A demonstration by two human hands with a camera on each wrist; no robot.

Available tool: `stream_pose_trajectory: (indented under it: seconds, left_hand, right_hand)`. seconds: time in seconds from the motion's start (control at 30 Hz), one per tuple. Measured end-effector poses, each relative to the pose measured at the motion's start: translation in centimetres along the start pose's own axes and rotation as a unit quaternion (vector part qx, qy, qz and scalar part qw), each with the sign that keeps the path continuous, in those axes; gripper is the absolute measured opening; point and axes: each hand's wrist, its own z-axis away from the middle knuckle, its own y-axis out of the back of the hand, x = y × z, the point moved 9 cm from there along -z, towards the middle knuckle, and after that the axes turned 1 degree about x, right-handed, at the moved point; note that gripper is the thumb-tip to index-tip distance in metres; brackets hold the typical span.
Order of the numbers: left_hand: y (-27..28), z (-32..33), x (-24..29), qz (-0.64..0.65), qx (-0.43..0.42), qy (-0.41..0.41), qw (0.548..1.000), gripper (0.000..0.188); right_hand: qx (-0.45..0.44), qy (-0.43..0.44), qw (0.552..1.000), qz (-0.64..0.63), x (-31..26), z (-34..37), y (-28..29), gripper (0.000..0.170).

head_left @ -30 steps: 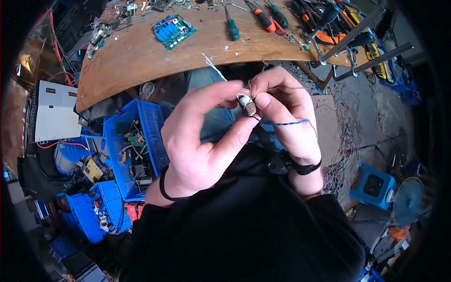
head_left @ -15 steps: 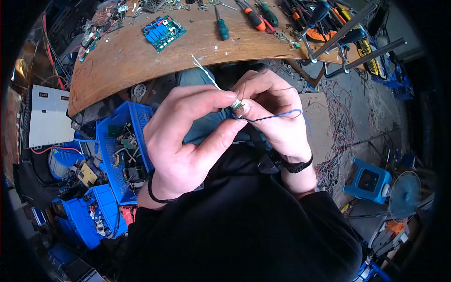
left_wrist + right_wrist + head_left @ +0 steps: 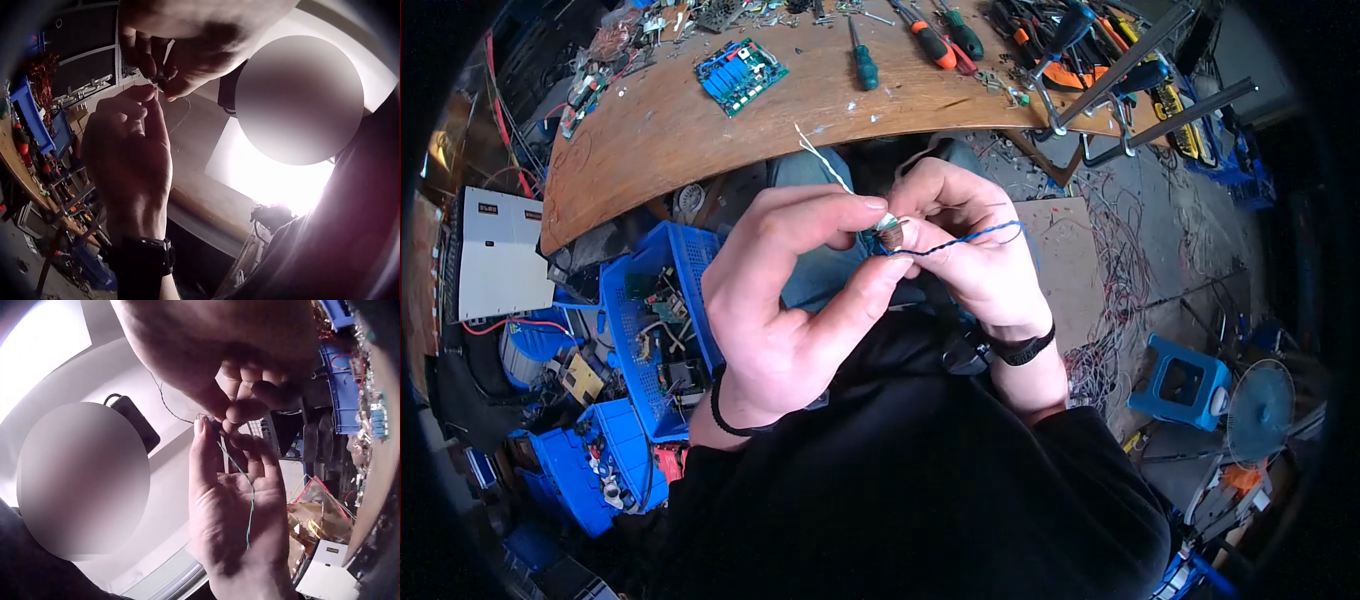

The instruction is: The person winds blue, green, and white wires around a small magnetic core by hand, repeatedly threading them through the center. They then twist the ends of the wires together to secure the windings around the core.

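Note:
In the head view, my left hand (image 3: pixel 785 290) pinches a small wire-wound coil (image 3: pixel 890 238) between index finger and thumb. The coil has brown copper turns and a pale green-white part at its upper end. My right hand (image 3: pixel 975 245) grips it from the other side, thumb tip on the copper turns, index finger mostly behind. A white twisted wire (image 3: pixel 825 160) sticks out up and left. From its lower end a blue twisted wire (image 3: pixel 955 243) crosses the right thumb and loops over the hand. A thin copper strand (image 3: pixel 995 190) runs across the right fingers.
A wooden table (image 3: pixel 650 150) curves ahead, with a circuit board (image 3: pixel 740 75), a green screwdriver (image 3: pixel 865 68) and metal clamps (image 3: pixel 1120 95). At left stands a blue basket (image 3: pixel 700 265) of electronic parts. Loose wires (image 3: pixel 1120 290) and a blue stool (image 3: pixel 1180 385) lie to the right.
Both hands have shifted left in view with the coil between them, partly as the whole view moved. The right thumb has closed in over the copper turns, and the blue wire's loop sits higher.

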Motion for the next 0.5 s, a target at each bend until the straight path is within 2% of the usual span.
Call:
stream_pose_trajectory:
  seconds: [0.03, 0.23, 0.33, 0.4, 0.5]
  left_hand:
    - [0.1, 0.2, -0.3, 0.02, -0.001, 0.017, 1.0, 0.036]
    - [0.2, 0.1, -0.2, 0.028, -0.017, 0.002, 0.999, 0.036]
    - [0.4, 0.1, -0.2, 0.031, -0.009, 0.004, 0.999, 0.037]
    - [0.4, 0.1, -0.2, 0.027, -0.014, -0.002, 1.0, 0.038]
    - [-0.2, 0.2, -0.2, 0.032, -0.015, 0.001, 0.999, 0.038]
  right_hand:
    - [0.0, 0.0, 1.0, 0.0, 0.0, 0.0, 0.0, 0.018]
    - [0.001, 0.007, 1.0, 0.008, 0.5, -0.6, -0.1, 0.019]
    - [0.0, 0.012, 0.999, -0.05, 1.2, -0.9, 0.2, 0.017]
    - [0.03, -0.008, 0.996, -0.089, 1.3, -0.9, 0.8, 0.015]
    - [0.005, -0.006, 0.997, -0.082, 1.5, -0.7, 0.6, 0.015]
